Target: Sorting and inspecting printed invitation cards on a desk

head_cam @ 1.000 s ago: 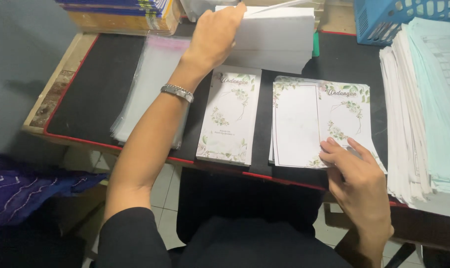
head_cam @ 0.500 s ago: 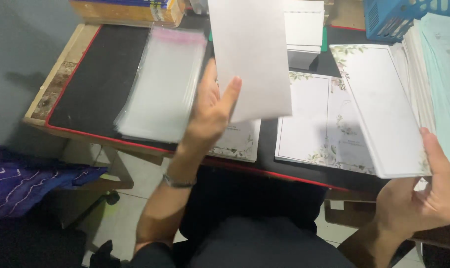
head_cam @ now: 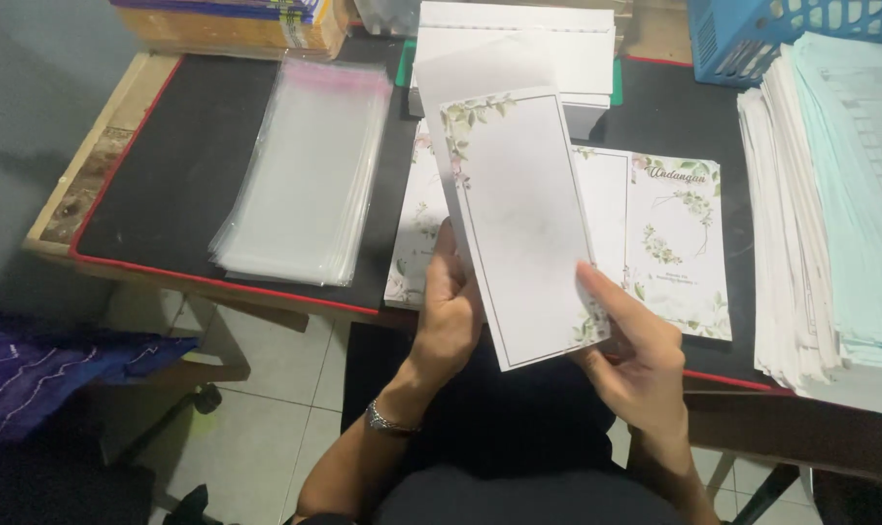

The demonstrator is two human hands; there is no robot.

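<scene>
**Q:** what are your hands doing with that card?

**Me:** My left hand (head_cam: 450,311) and right hand (head_cam: 635,355) both pinch a tall floral-bordered card (head_cam: 523,228), with a plain white sheet (head_cam: 480,68) behind it, lifted above the black surface (head_cam: 169,165).

**Q:** what's around it?

**Me:** Clear sleeves (head_cam: 305,170) lie to the left, printed floral cards (head_cam: 674,243) sit under it, and a paper stack (head_cam: 830,214) is on the right.

Hands (head_cam: 548,331) now together, floral card (head_cam: 523,224) laid over white sheet (head_cam: 480,68), both raised
</scene>
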